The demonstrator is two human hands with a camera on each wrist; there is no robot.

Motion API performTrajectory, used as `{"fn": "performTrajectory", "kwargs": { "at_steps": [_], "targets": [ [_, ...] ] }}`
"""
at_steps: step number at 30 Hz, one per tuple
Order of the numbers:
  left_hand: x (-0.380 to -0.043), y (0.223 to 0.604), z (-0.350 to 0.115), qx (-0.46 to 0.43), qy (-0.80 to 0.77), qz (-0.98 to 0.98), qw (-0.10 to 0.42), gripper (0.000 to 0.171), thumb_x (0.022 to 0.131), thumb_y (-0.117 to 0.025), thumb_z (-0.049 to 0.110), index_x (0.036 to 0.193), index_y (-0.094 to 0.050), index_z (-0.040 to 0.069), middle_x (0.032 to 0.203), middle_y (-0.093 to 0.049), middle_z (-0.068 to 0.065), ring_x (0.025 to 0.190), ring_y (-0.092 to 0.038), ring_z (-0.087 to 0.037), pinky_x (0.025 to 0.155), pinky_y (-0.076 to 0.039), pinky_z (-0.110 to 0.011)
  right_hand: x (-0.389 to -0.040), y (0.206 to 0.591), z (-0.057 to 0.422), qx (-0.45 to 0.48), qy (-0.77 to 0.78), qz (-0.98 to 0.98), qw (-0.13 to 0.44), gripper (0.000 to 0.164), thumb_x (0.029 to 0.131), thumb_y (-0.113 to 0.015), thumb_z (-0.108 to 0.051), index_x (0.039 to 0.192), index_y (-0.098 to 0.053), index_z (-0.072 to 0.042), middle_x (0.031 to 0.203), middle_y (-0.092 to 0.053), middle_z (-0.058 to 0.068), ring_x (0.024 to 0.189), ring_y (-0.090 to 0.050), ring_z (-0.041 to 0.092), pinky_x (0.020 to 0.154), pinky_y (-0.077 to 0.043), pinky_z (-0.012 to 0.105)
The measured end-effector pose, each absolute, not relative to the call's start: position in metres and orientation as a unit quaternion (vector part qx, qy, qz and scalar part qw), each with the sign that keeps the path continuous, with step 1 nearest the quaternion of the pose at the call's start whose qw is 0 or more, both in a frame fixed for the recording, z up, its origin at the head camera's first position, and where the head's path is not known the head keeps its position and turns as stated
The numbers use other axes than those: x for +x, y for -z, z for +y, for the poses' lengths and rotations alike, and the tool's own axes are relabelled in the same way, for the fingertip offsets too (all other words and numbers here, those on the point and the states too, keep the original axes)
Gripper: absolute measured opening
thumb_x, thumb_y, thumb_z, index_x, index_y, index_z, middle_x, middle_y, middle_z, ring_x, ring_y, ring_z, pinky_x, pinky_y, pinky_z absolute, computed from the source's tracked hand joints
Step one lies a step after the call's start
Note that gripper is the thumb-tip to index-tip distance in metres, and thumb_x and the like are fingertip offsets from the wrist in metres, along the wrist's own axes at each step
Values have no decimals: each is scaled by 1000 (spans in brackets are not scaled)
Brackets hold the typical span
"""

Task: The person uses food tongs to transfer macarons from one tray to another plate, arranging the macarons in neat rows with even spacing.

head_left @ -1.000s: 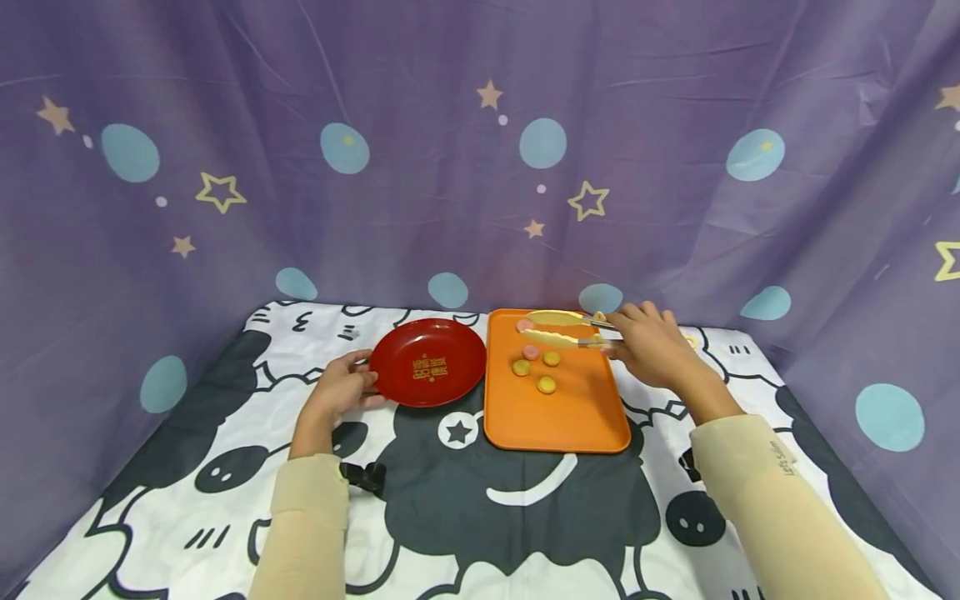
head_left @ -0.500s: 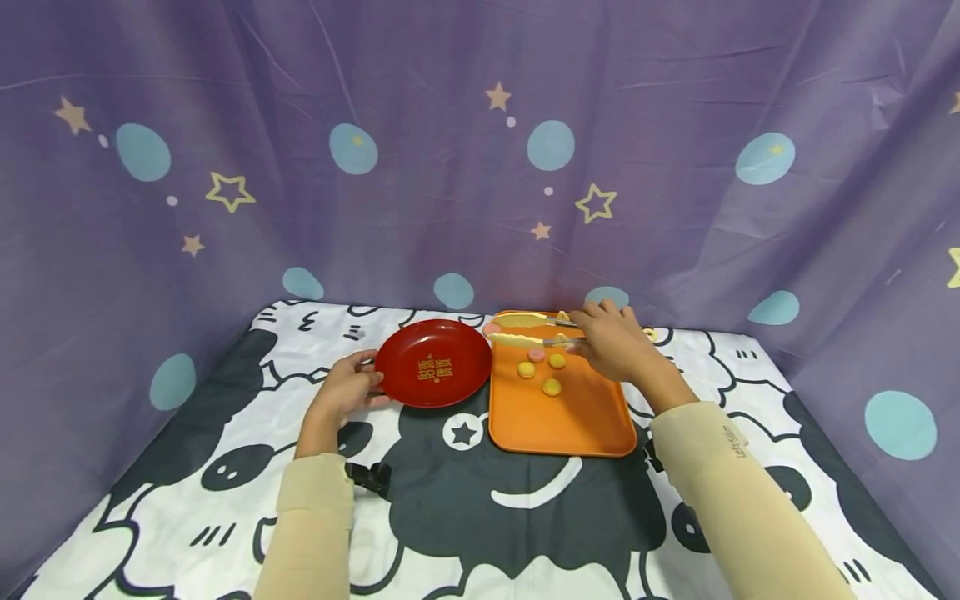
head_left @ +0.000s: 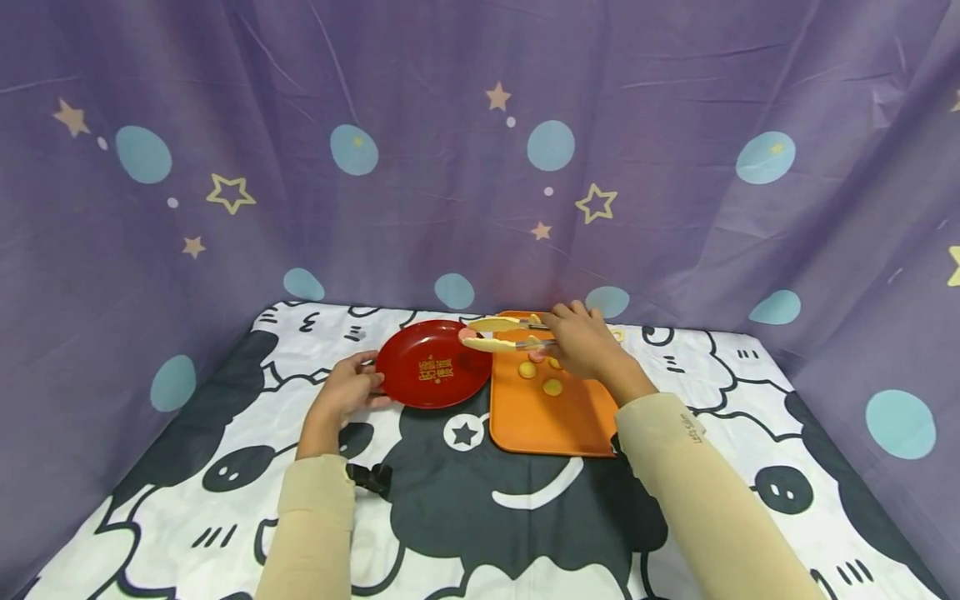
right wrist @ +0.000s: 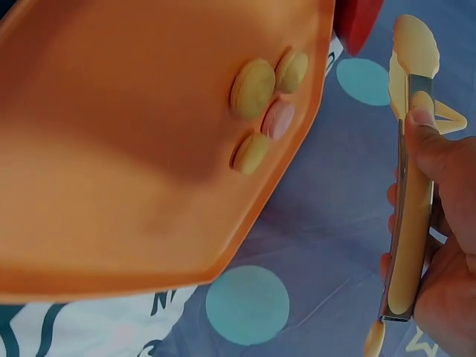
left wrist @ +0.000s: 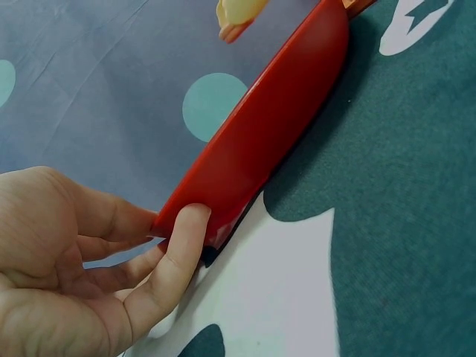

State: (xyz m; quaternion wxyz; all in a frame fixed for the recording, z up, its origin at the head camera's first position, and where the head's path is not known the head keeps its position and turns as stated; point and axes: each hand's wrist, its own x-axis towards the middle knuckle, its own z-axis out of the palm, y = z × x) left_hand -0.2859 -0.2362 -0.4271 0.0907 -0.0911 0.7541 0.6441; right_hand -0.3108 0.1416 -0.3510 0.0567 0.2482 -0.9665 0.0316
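My left hand (head_left: 347, 390) grips the left rim of a round red plate (head_left: 397, 367) with gold characters; in the left wrist view its fingers pinch the plate's edge (left wrist: 245, 141). In my right hand (head_left: 588, 340) are cream-tipped metal tongs (right wrist: 410, 223), held by the handles. A pink macaron (head_left: 467, 334) sits between the tong tips, above the right part of the plate. The left wrist view catches only the tong end (left wrist: 239, 10) and a bit of pink. On the orange tray (head_left: 551, 425) lie yellow macarons (right wrist: 253, 89) and one pink macaron (right wrist: 279, 119).
Tray and plate stand side by side on a cartoon-print cloth (head_left: 427, 533), near its back edge. Behind them hangs a purple curtain (head_left: 450, 208) with stars and blue dots. A black strap (head_left: 369, 477) shows by my left wrist.
My right hand has moved left with the tongs, carrying the pink macaron off the tray's back corner to over the plate. My left hand keeps its hold on the plate.
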Motion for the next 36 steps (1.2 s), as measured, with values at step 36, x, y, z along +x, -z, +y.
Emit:
{"fn": "performTrajectory", "kwargs": {
  "at_steps": [36],
  "targets": [
    [-288,429,-237,-98,-640,757,93,62,103,-47,-2,161,-28,7,145,-46,-25,92,-67,-23,79,-63,-36,-322,358,94,237,63,-969,1,43,99,-68,-40,133,-67,-14,124,-57,5,112,-43,29,89,-35,46]
  ]
}}
